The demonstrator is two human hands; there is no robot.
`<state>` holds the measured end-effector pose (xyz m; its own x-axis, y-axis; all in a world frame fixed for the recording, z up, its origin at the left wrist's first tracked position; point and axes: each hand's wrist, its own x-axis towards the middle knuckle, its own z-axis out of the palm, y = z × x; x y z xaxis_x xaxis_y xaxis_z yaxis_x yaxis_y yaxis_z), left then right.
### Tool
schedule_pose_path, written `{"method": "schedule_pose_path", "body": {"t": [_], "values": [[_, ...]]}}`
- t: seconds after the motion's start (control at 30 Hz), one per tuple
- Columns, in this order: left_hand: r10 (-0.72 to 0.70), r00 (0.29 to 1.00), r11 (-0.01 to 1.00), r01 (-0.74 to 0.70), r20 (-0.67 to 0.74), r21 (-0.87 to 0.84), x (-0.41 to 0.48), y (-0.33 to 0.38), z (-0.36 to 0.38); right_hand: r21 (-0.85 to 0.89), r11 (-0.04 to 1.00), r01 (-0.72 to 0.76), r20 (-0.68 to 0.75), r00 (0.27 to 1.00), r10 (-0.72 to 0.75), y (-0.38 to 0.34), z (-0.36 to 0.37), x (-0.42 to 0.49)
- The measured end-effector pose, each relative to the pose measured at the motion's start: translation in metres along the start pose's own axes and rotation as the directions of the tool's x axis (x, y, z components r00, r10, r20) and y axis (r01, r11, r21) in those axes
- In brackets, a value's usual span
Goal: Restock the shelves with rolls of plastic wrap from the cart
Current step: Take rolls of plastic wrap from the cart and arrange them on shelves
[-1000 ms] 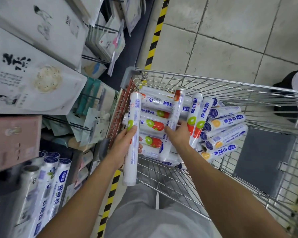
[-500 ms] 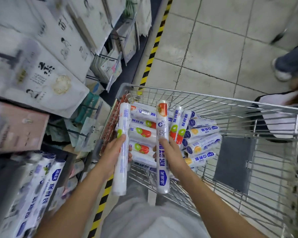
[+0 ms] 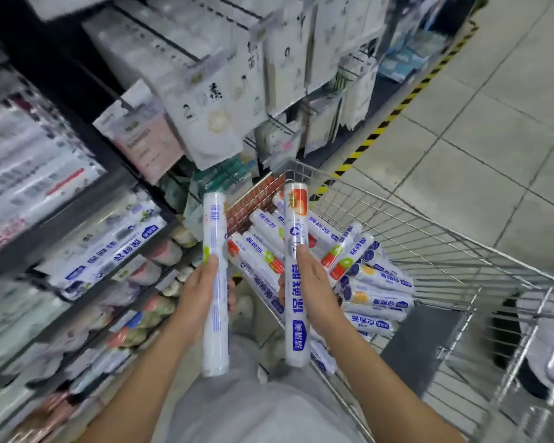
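My left hand grips a white roll of plastic wrap upright, its barcode side facing me. Another roll, with blue lettering and a red fruit picture near its top, is held upright in my right hand. Both rolls are lifted above the near left corner of the wire cart. Several more rolls lie piled inside the cart. To the left, a dark shelf holds similar rolls lying flat.
Hanging packets and white boxes fill the racks above the shelf. Lower shelves carry small round packets. Yellow-black hazard tape runs along the tiled floor at the shelf base. A dark mat lies in the cart's right part.
The view has swung left toward the shelves. Both hands have carried their rolls up and left, away from the cart's pile. The right hand's roll came out of the pile a second ago.
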<state>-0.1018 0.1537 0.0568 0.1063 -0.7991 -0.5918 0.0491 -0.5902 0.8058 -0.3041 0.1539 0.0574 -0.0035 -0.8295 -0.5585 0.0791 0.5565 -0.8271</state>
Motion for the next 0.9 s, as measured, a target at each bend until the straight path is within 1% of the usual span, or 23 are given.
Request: {"method": "schedule_pose_path", "body": {"t": [0.07, 0.13, 0.2, 0.3, 0.4, 0.5, 0.63, 0.73, 0.77, 0.83, 0.9], "values": [[0.027, 0.998, 0.999, -0.029, -0.062, -0.035, -0.021, -0.006, -0.014, -0.049, 0.999, 0.019, 0.066, 0.998, -0.016, -0.003, 0.010, -0.010], [0.049, 0.992, 0.991, -0.063, -0.119, -0.115, -0.039, -0.013, -0.031, -0.089, 0.995, 0.043, 0.126, 0.992, -0.032, -0.007, 0.025, -0.021], [0.069, 0.979, 0.986, -0.096, -0.190, -0.136, -0.058, -0.019, -0.048, -0.122, 0.990, 0.068, 0.181, 0.982, -0.045, -0.010, 0.043, -0.031], [0.091, 0.952, 0.972, -0.149, -0.293, -0.183, -0.089, -0.028, -0.075, -0.185, 0.974, 0.127, 0.262, 0.962, -0.076, -0.011, 0.076, -0.045], [0.107, 0.923, 0.959, -0.194, -0.369, -0.206, -0.124, -0.041, -0.113, -0.244, 0.959, 0.145, 0.344, 0.937, -0.054, -0.003, 0.119, -0.062], [0.110, 0.875, 0.923, -0.266, -0.471, -0.279, -0.166, -0.059, -0.156, -0.275, 0.945, 0.176, 0.429, 0.902, -0.043, 0.005, 0.171, -0.093], [0.099, 0.803, 0.884, -0.341, -0.587, -0.318, -0.231, -0.091, -0.220, -0.325, 0.892, 0.313, 0.584, 0.809, -0.071, 0.030, 0.247, -0.152], [0.055, 0.761, 0.864, -0.361, -0.646, -0.352, -0.282, -0.125, -0.271, -0.340, 0.873, 0.349, 0.657, 0.753, -0.045, 0.057, 0.299, -0.203], [0.052, 0.737, 0.850, -0.387, -0.674, -0.357, -0.302, -0.135, -0.286, -0.334, 0.870, 0.362, 0.681, 0.731, -0.043, 0.067, 0.316, -0.219], [0.077, 0.692, 0.820, -0.453, -0.718, -0.349, -0.339, -0.149, -0.309, -0.376, 0.843, 0.385, 0.712, 0.702, -0.003, 0.083, 0.349, -0.250], [0.057, 0.642, 0.811, -0.477, -0.765, -0.340, -0.373, -0.167, -0.330, -0.374, 0.837, 0.400, 0.762, 0.647, 0.030, 0.098, 0.380, -0.281]]}}
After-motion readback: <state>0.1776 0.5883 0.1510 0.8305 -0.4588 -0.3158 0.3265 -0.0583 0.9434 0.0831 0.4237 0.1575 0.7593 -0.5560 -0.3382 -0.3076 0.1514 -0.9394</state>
